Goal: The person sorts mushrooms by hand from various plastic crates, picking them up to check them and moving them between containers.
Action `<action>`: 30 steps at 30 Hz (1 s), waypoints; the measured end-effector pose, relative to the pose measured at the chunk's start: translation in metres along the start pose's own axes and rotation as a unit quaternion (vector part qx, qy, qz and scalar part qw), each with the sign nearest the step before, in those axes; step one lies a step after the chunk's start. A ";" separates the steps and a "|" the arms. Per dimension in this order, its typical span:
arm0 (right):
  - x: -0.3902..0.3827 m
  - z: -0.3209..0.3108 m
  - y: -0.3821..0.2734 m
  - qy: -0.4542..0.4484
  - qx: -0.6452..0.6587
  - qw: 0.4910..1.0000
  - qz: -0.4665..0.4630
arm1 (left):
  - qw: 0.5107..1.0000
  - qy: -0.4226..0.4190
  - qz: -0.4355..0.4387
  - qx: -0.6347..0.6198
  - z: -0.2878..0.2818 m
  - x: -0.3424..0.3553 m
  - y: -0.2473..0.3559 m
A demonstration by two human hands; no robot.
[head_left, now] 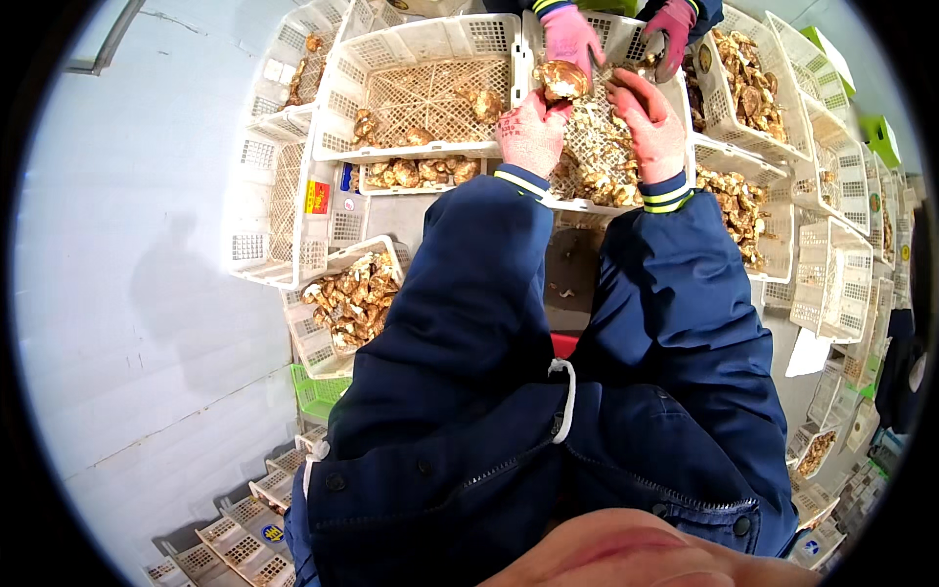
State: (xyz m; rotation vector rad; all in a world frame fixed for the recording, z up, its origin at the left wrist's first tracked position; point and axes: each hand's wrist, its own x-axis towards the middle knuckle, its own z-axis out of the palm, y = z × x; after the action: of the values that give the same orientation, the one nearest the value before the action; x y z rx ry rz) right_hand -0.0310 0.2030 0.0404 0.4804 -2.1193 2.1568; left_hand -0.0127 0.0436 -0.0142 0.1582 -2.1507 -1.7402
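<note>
My left hand (531, 135), in a pale pink glove, is closed on a large brown-and-white mushroom (563, 81) above a white plastic crate (577, 204). Over the same crate, my right hand (649, 127) is gloved too, with its fingers stretched out and apart; I see nothing held in it. Beneath both hands, smaller mushrooms (608, 184) lie on the crate's lattice bottom. Across from me, a co-worker's pink-gloved hand (571, 35) reaches in beside the large mushroom. That person's other gloved hand (671, 37) is over the crate's far right side.
Left of my hands stands a wide white crate (337, 93) with a few mushrooms. A smaller crate (315, 338) of mushrooms sits lower left. More mushroom-filled crates (797, 137) line the right side. A pale wall (147, 245) runs along the left.
</note>
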 end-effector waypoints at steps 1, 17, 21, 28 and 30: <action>-0.006 0.013 -0.013 -0.001 0.056 0.998 0.005 | 0.998 0.008 0.017 0.052 -0.004 0.000 -0.001; -0.006 0.011 -0.022 0.013 -0.198 0.952 -0.231 | 0.977 -0.090 -0.046 0.186 0.011 -0.005 0.042; -0.008 0.027 -0.015 0.083 -0.071 0.988 -0.113 | 0.995 -0.045 -0.087 0.033 0.001 -0.005 0.015; 0.010 -0.060 0.099 -0.044 0.043 0.975 0.212 | 0.934 0.002 -0.149 -0.325 -0.104 -0.033 0.060; 0.016 -0.084 0.094 -0.045 0.018 0.975 0.216 | 0.918 0.043 -0.142 -0.369 -0.165 -0.059 0.042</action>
State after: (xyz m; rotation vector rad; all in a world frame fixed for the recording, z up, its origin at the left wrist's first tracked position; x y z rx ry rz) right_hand -0.0854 0.2796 -0.0454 0.1240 -2.4227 2.4342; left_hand 0.1054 -0.0803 0.0422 0.3434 -1.3226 -2.5254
